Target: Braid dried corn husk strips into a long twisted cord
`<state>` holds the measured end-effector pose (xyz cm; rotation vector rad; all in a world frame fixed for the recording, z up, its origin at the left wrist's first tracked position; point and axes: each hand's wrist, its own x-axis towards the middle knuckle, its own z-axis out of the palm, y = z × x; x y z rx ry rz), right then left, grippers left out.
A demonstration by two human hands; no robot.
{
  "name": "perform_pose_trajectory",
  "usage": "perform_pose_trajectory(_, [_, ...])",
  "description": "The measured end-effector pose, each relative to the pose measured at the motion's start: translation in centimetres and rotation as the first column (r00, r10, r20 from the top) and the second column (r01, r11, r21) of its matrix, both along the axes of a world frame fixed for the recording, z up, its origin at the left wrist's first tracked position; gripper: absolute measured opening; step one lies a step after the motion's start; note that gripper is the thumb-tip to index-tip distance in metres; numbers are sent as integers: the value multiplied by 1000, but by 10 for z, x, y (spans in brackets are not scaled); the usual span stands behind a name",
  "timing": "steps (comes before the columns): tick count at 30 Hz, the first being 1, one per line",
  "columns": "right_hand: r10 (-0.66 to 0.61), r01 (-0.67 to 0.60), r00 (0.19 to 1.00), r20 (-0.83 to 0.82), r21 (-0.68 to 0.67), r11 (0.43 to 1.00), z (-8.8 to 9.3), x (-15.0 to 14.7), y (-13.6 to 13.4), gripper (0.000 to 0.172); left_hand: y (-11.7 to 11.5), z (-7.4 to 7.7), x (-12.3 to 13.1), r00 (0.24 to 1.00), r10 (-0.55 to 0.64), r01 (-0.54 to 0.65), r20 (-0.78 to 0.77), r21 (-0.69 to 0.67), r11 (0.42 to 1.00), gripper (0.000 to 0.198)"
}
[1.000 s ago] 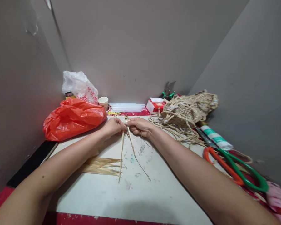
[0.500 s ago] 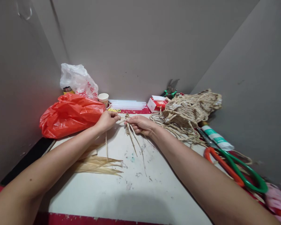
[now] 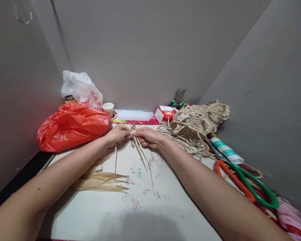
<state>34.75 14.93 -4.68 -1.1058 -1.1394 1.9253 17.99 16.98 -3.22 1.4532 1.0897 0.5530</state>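
Observation:
Both hands meet over the far middle of a white board [image 3: 110, 217]. My right hand [image 3: 149, 136] is closed on a small bunch of dried husk strips [image 3: 143, 154], whose long thin ends hang toward me. Fingertips of my left hand [image 3: 119, 134] pinch at the same spot, and a single narrow husk strip [image 3: 115, 160] dangles below that hand. Between the fingers a knotted, frayed top [image 3: 133, 129] sticks up; its detail is too small to make out. Flat husk leaves [image 3: 102, 182] lie on the board under my left forearm.
Left stand a red plastic bag [image 3: 72, 125], a white plastic bag [image 3: 81, 88] and a paper cup [image 3: 108, 108]. Clear sticks [image 3: 134, 115] lie behind. Right are a red-white box [image 3: 164, 114], pruning shears [image 3: 178, 99], braided cord [image 3: 199, 120], a teal-white roll [image 3: 228, 150] and large scissors [image 3: 256, 184].
My left hand has moved right, closing the gap to my right hand; its fingertips now meet the bunch. The whole view has shifted slightly.

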Motion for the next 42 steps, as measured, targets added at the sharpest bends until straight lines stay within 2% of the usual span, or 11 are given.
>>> perform_pose_trajectory(2, [-7, 7, 1000, 25, 2, 1000, 1, -1, -1, 10, 6, -2, -2, 994, -49, 61, -95, 122, 991, 13])
perform_pose_trajectory(5, [-26, 25, 997, 69, 11, 1000, 1, -3, -3, 8, 14, -6, -4, 980, -76, 131, -182, 316, 940, 20])
perform_pose_trajectory(8, [-52, 45, 991, 125, 57, 997, 1, -7, -4, 7, 17, -8, -4, 976, -89, 162, -198, 394, 905, 20])
perform_pose_trajectory(12, [-117, 80, 958, 262, 147, 986, 1, -15, -8, 8, 15, -4, -3, 970, -55, 136, -236, 347, 928, 19])
perform_pose_trajectory(15, [-204, 93, 884, 420, 269, 959, 0, -20, -10, 14, 13, -2, -3, 962, -9, 100, -272, 324, 941, 18])
perform_pose_trajectory(19, [-322, -16, 747, 581, 500, 866, -4, -21, -9, 21, 11, 1, -2, 960, -16, 108, -278, 318, 942, 21])
perform_pose_trajectory(22, [-386, -98, 674, 630, 594, 798, -5, -20, -8, 23, 8, 3, -1, 955, -27, 109, -294, 264, 958, 20])
perform_pose_trajectory(27, [-439, -160, 581, 685, 625, 764, -6, -21, -10, 18, 5, 7, 4, 954, -120, 135, -275, 36, 990, 21])
perform_pose_trajectory(34, [-491, -253, 455, 743, 637, 729, -3, -22, -13, 18, 4, 12, 9, 937, -18, 124, -348, 282, 951, 21])
perform_pose_trajectory(37, [-496, -280, 415, 763, 626, 728, -2, -22, -14, 18, 4, 9, 10, 952, -45, 124, -302, 249, 961, 22])
perform_pose_trajectory(42, [-463, -300, 455, 760, 621, 724, 2, -18, -12, 18, 3, 0, 10, 981, -85, 102, -172, 89, 991, 20])
